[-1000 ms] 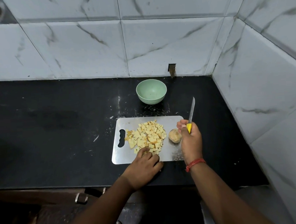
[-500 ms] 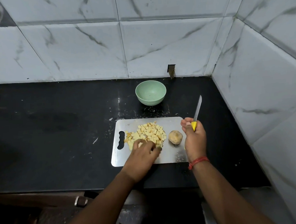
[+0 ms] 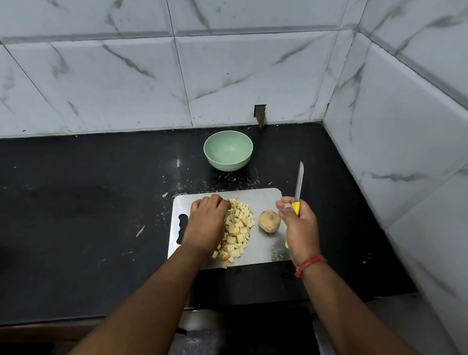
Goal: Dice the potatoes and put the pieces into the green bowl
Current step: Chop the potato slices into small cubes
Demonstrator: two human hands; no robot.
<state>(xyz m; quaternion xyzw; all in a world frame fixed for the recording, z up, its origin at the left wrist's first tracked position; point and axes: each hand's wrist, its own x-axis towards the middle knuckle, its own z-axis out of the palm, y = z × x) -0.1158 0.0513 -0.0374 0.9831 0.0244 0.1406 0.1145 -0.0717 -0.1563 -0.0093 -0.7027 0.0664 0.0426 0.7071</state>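
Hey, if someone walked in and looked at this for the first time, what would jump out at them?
Probably the heap of pale yellow diced potato cubes on the shiny steel cutting board, with the left hand resting on the heap's left side. Right of the heap sits one round whole potato, and the right hand holds a yellow-handled knife pointing away. Behind the board, the empty pale green bowl stands on the black counter.

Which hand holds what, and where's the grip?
Right hand grips the knife by its yellow handle, blade pointing away. Left hand rests curled over the potato dice; any hold is hidden.
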